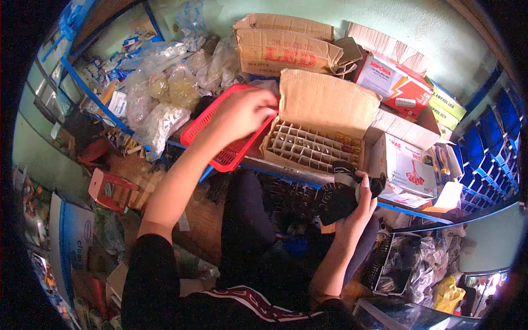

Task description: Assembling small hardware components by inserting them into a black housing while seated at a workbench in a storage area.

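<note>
Upper centre: my left hand [250, 111] over slotted red basket [204, 125], closure I cannot tell; right hand [361, 205] clamped on black item [337, 201] beside gridded cardboard box [329, 102]

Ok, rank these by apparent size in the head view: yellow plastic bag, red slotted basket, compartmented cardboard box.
Largest to smallest:
1. Compartmented cardboard box, open lid included.
2. Red slotted basket, partly hidden by the left forearm.
3. Yellow plastic bag.

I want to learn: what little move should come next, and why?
Maybe dip the left hand into the red perforated plastic basket: that hand seems poised above it, while the right hand is busy holding a soft-looking black bundle.
</note>
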A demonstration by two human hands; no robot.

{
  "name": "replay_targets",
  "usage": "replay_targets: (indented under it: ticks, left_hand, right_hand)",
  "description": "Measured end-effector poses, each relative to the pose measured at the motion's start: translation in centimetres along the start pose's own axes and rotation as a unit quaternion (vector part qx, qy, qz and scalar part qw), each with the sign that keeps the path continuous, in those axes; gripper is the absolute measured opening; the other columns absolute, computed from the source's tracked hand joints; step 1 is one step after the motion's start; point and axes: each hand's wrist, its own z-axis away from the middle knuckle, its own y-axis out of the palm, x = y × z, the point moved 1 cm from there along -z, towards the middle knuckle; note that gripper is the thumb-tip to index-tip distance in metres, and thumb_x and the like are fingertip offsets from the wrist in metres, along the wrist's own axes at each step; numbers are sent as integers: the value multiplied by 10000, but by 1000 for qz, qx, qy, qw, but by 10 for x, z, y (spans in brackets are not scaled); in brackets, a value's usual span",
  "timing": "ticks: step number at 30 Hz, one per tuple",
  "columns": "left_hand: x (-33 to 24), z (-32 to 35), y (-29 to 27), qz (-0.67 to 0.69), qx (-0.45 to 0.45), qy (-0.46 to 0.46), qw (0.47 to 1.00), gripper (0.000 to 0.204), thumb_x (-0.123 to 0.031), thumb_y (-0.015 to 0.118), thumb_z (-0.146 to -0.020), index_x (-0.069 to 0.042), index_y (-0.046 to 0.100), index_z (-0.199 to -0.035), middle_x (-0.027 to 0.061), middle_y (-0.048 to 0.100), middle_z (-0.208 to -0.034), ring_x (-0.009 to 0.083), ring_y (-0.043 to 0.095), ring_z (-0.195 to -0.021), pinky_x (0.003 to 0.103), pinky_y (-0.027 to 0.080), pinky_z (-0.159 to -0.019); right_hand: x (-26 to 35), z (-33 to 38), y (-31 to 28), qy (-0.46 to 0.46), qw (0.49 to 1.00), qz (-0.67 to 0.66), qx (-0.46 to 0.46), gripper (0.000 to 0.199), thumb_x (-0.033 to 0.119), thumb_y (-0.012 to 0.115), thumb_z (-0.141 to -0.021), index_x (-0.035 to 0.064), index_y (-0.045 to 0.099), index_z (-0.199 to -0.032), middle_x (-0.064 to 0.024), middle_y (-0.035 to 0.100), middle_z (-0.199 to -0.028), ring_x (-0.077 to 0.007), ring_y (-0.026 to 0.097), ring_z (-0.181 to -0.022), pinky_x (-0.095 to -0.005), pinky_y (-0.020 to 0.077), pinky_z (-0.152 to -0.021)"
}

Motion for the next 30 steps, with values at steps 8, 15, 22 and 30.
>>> replay_targets:
  ticks: [8,15,22,30]
  left_hand:
    - [-46,-59,137,22,133,142,981,365,-139,737,-926,-58,689,-1279,194,697,-1218,377,673,-1168,476,543,-1012]
    - [-66,-68,147,-86,226,109,964,280,-131,755,-901,-57,687,-1162,185,721,-1140,402,697,-1086,510,570,-905]
    - [-60,-61,143,15,111,122,986,247,-115,726,-916,-46,599,-1115,192,702,-1075,414,698,-1012,512,564,-858]
    - [-59,-38,87,94,10,160,983,230,-154,680,-981,-31,616,-1165,173,688,-1035,376,705,-966,477,553,-861]
  right_hand:
    - [2,3,6,25,999,-33,-9,331,315,619,-1056,27,737,-1169,-48,595,-1144,-156,549,-1065,-305,426,-1017]
    - [8,4,8,26,998,-61,-7,283,318,661,-1022,65,735,-1125,29,591,-1014,-93,494,-921,-256,395,-864]
    - [7,1,9,48,996,-75,-4,267,287,666,-1020,49,725,-1125,29,613,-1039,-87,498,-909,-255,397,-847]
    - [-5,-1,11,42,997,-66,-22,285,280,657,-1040,30,735,-1149,21,618,-1047,-90,513,-922,-258,409,-849]
